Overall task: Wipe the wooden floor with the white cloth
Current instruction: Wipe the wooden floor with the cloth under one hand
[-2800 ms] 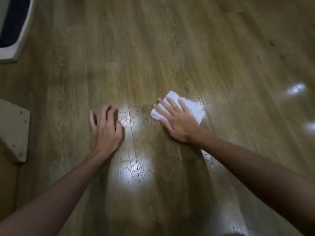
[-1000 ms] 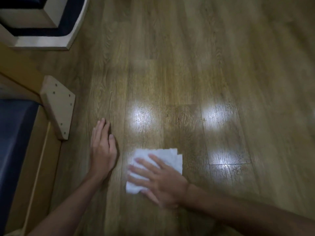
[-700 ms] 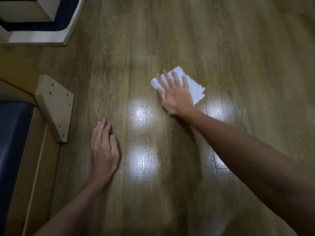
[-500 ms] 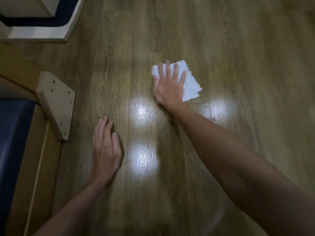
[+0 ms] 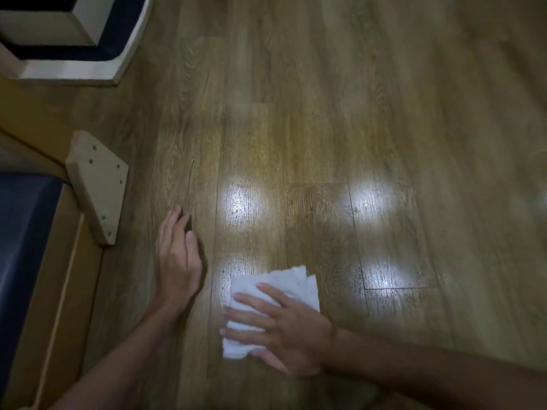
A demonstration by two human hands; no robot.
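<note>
Half a second ago the right hand [image 5: 284, 327] and the white cloth [image 5: 299, 284] were stretched far out across the boards; they have since swept back close to the person, just right of the left hand [image 5: 177, 255], which has stayed put.

Nearest the camera, the right hand lies flat on the one folded cloth, fingers spread and straight, pressing it to the wooden floor [image 5: 384, 113] rather than gripping it. The cloth sits under the palm with its folded corners showing beyond the fingers. Beside it the left hand rests palm down on the boards, fingers relaxed and together, holding nothing and bracing the body.

The step in hand looks like the return end of a back-and-forth wiping stroke. The next move probably calls for steady downward pressure while pushing outward again over a fresh strip.

Further off, four bright light reflections [image 5: 241, 202] show on the boards. At the left stand one pale wooden furniture foot [image 5: 97, 187] and, beyond it, one white-edged dark-lined furniture piece [image 5: 68, 72].
</note>
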